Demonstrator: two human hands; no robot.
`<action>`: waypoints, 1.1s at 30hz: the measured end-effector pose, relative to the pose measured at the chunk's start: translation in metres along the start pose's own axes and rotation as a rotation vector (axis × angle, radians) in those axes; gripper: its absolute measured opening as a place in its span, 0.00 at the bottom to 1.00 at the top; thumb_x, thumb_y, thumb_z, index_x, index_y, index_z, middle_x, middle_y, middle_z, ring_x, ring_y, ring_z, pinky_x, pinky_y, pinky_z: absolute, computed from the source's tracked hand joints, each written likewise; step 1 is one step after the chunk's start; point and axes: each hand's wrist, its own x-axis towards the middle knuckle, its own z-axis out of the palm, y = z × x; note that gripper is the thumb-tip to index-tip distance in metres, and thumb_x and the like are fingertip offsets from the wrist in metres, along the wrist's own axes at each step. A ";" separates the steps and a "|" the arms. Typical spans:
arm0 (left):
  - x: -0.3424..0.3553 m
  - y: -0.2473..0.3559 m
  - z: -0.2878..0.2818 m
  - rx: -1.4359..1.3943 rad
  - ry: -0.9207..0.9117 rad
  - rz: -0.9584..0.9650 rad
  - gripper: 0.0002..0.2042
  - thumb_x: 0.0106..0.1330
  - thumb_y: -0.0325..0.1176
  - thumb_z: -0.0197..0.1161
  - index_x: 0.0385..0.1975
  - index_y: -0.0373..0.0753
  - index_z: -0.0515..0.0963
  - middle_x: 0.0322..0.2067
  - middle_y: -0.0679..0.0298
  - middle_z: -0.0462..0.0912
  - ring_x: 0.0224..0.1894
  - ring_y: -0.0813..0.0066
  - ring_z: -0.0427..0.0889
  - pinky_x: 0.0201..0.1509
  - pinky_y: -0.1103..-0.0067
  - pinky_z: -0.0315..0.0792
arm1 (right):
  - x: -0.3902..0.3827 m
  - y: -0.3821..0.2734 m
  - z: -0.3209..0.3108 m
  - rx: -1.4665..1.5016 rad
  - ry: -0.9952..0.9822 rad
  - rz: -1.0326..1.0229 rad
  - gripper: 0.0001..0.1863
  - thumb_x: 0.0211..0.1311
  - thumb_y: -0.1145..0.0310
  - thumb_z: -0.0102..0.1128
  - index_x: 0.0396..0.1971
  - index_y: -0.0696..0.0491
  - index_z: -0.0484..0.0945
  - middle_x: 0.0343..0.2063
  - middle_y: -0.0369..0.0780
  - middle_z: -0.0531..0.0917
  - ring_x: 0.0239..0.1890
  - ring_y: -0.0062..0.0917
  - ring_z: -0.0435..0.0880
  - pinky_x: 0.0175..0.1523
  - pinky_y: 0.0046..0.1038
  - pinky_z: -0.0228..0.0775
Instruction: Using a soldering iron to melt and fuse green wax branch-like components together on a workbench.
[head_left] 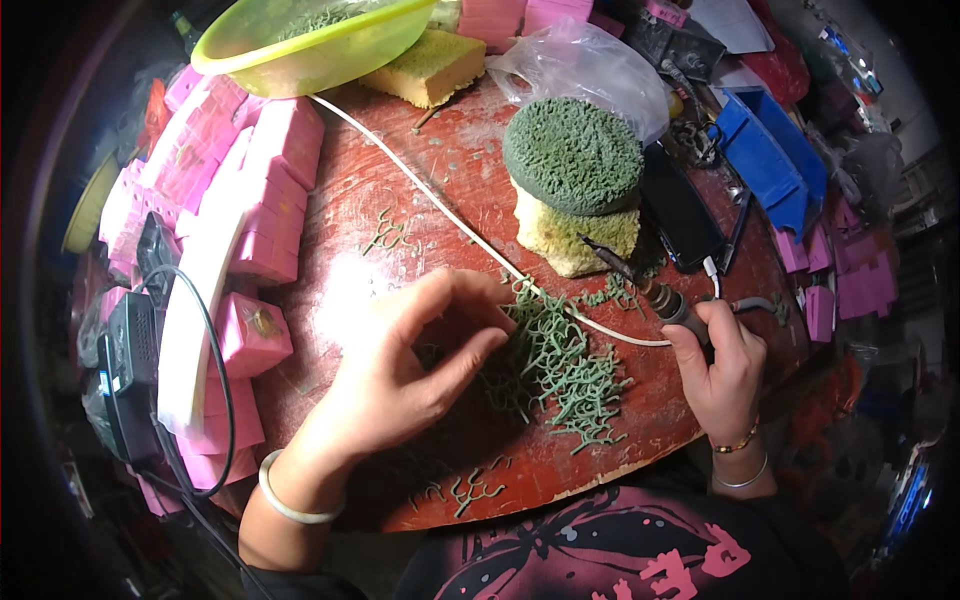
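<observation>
A soldering iron (672, 303) is held in my right hand (722, 368), its dark tip pointing up and left toward the yellow sponge (570, 240). My fingers wrap its handle. A tangled pile of thin, curly green pieces (575, 375) lies on the red tabletop (345, 235). My left hand (410, 350) reaches to the pile's left edge, thumb and fingertips brought close together in a pinch. Whatever they hold is too small to make out. A round, rough green block (573, 155) rests on the sponge, just beyond the iron's tip.
A white cord (425, 190) crosses the table beside the pile. Pink blocks (275, 200) line the left side with a black cable (228, 400). A yellow-green basin (310, 65) stands at the back. A phone (680, 210) and blue tray (765, 160) sit right.
</observation>
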 end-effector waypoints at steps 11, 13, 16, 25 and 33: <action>0.005 0.015 -0.018 0.497 -0.458 0.242 0.14 0.47 0.26 0.71 0.36 0.40 0.80 0.34 0.59 0.72 0.39 0.60 0.74 0.43 0.69 0.70 | 0.001 0.000 -0.001 0.006 -0.010 0.008 0.15 0.61 0.62 0.66 0.29 0.58 0.71 0.18 0.45 0.72 0.18 0.43 0.74 0.22 0.35 0.64; 0.005 0.015 -0.018 0.525 -0.459 0.248 0.14 0.47 0.26 0.71 0.36 0.40 0.80 0.34 0.59 0.72 0.39 0.59 0.74 0.43 0.69 0.70 | 0.001 -0.001 -0.001 0.006 -0.017 0.011 0.15 0.61 0.62 0.66 0.29 0.58 0.71 0.18 0.45 0.72 0.18 0.43 0.74 0.22 0.35 0.64; 0.005 0.015 -0.021 0.547 -0.465 0.240 0.13 0.48 0.26 0.71 0.35 0.40 0.79 0.34 0.59 0.73 0.39 0.59 0.74 0.42 0.70 0.70 | 0.000 -0.001 0.000 0.014 -0.013 0.022 0.15 0.61 0.62 0.66 0.30 0.58 0.71 0.18 0.44 0.73 0.18 0.42 0.74 0.22 0.34 0.64; 0.006 0.010 -0.030 0.398 -0.419 0.183 0.10 0.49 0.22 0.67 0.31 0.37 0.79 0.31 0.61 0.76 0.37 0.62 0.76 0.42 0.71 0.71 | -0.001 0.000 0.000 0.009 -0.023 0.027 0.15 0.61 0.62 0.66 0.30 0.58 0.72 0.19 0.44 0.73 0.19 0.43 0.75 0.23 0.35 0.65; 0.005 0.011 -0.026 0.549 -0.328 0.175 0.08 0.48 0.21 0.65 0.28 0.37 0.77 0.30 0.59 0.74 0.37 0.59 0.75 0.41 0.71 0.71 | -0.001 0.000 0.000 0.014 -0.026 0.031 0.15 0.61 0.62 0.66 0.30 0.57 0.72 0.19 0.44 0.73 0.19 0.41 0.75 0.23 0.34 0.64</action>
